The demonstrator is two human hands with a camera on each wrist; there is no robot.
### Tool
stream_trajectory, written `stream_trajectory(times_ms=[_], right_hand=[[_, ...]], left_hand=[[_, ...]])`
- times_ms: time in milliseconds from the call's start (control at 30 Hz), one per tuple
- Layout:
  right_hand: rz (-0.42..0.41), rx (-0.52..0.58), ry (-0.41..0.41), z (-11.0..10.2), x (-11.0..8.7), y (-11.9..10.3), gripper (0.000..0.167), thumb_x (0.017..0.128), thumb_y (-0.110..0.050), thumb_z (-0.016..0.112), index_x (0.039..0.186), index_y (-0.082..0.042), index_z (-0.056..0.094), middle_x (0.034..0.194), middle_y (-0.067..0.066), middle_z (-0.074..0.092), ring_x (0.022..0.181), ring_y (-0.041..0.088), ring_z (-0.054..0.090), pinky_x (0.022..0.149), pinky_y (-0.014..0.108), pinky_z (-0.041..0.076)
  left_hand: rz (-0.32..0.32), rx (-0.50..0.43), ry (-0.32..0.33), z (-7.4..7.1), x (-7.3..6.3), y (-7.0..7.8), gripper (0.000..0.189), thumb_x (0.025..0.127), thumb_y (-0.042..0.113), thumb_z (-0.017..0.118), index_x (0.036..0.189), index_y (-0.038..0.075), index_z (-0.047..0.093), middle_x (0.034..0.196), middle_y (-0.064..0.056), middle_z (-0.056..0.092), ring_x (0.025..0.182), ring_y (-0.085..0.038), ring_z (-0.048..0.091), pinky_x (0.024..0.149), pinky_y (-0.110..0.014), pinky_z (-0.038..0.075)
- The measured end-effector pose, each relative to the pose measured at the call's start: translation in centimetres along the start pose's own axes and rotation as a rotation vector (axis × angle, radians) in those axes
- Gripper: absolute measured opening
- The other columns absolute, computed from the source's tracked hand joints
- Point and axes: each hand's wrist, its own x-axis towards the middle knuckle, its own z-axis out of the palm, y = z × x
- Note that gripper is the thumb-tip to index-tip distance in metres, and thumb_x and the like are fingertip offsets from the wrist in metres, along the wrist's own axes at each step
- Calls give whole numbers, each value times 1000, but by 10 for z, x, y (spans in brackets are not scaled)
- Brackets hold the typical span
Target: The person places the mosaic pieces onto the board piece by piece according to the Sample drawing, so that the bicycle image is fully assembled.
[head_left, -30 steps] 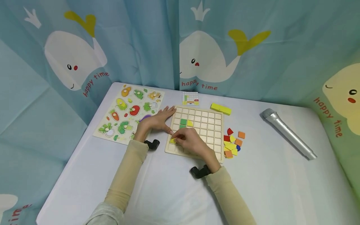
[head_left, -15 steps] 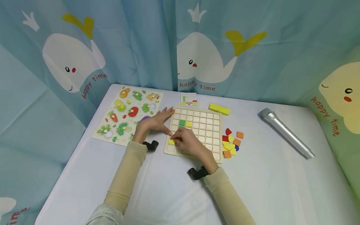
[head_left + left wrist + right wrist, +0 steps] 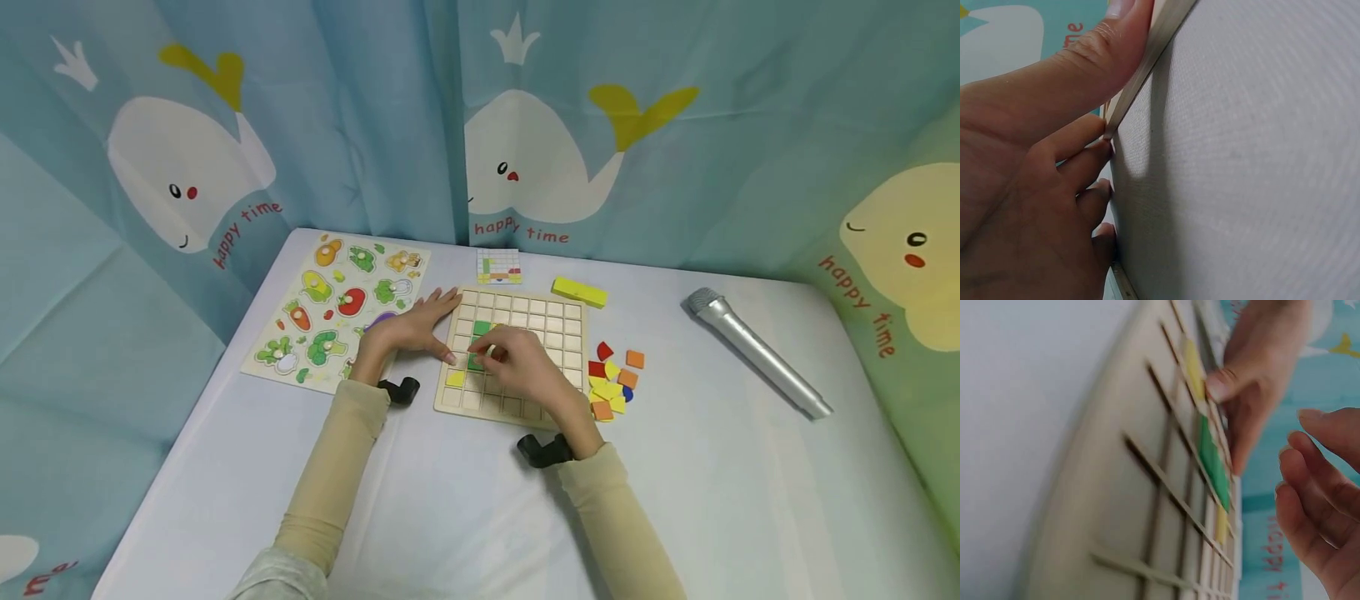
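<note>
A wooden grid board lies flat on the white table. Along its left edge, my left hand rests with fingers spread, the thumb on the frame in the head view. My right hand hovers over the board's left half, fingers loosely bent, with a gap between thumb and fingers and nothing in it in the right wrist view. A yellow tile lies in a lower-left cell. Green tiles sit in a column, with another yellow tile beyond them; in the head view the right hand partly covers these.
Loose red, orange, yellow and blue tiles lie right of the board. Behind it are a pattern card and a yellow bar. A vegetable puzzle board lies at the left, a silver microphone at the right.
My right hand has come off the lower-left yellow tile and moved a little to the right, uncovering that tile in its cell. The left hand stays at the board's edge.
</note>
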Motion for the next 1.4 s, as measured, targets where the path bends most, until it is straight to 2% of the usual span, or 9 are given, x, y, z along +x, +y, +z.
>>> stream_trajectory(times_ms=[200, 400, 667, 833, 1133, 1267, 1400], right_hand=[[28, -15, 73, -24, -7, 6, 14, 93, -4, 73, 106, -3, 79, 102, 9, 76, 80, 20, 67, 74, 33, 57], [91, -27, 141, -47, -17, 18, 14, 93, -5, 74, 106, -4, 78, 104, 10, 76, 81, 23, 69, 73, 36, 56], [186, -44, 225, -72, -30, 36, 15, 93, -4, 74, 108, -3, 77, 105, 13, 76, 81, 26, 68, 69, 32, 53], [240, -38, 212, -84, -39, 42, 17, 95, -9, 73, 112, -5, 76, 107, 13, 74, 84, 25, 67, 67, 30, 52], [392, 17, 167, -103, -57, 64, 27, 97, -19, 72, 120, -5, 73, 119, 16, 71, 94, 32, 67, 72, 33, 55], [473, 59, 150, -109, -64, 74, 30, 97, -21, 72, 121, -5, 72, 116, 18, 71, 98, 31, 65, 71, 33, 58], [504, 86, 127, -112, -68, 86, 31, 97, -20, 72, 121, 0, 71, 107, 21, 73, 94, 32, 64, 70, 32, 60]], left_hand=[[-17, -3, -5, 0, 0, 0, 116, 82, 31, 87, 167, 14, 10, 175, -1, -3, 161, -27, -12, 130, -50, -6], [-5, -8, -4, 0, -1, 1, 116, 82, 30, 87, 167, 14, 10, 175, -3, -3, 161, -29, -11, 130, -49, -6], [-6, -14, 0, 0, 0, 0, 116, 82, 29, 87, 167, 13, 11, 175, -3, -2, 161, -29, -11, 130, -48, -6], [-5, -14, -1, 0, 0, -1, 116, 81, 29, 88, 167, 14, 11, 175, -2, -3, 161, -28, -11, 130, -49, -5], [6, 1, 3, 1, 2, -2, 116, 81, 30, 88, 167, 14, 11, 175, -1, -2, 161, -28, -10, 130, -48, -5], [1, -4, 3, 1, 3, -2, 116, 81, 31, 88, 167, 14, 11, 175, -1, -3, 161, -28, -11, 130, -49, -5], [6, -8, 0, 1, 2, -2, 117, 81, 30, 88, 167, 13, 10, 175, -2, -3, 161, -27, -11, 130, -47, -6]])
